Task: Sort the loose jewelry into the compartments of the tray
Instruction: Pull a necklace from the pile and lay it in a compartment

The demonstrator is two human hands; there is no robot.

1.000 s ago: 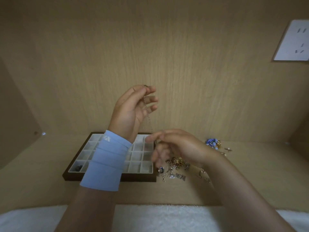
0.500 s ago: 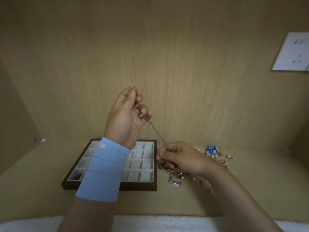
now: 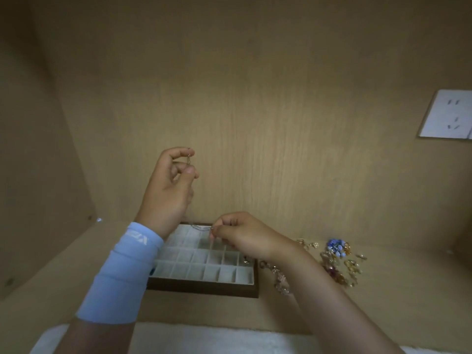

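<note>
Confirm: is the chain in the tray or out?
Out. The left hand pinches the chain at its top, the right hand lower down, above the tray.

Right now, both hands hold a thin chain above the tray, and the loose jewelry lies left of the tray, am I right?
Not quite: the head view shows the loose jewelry lying right of the tray; the rest stands.
</note>
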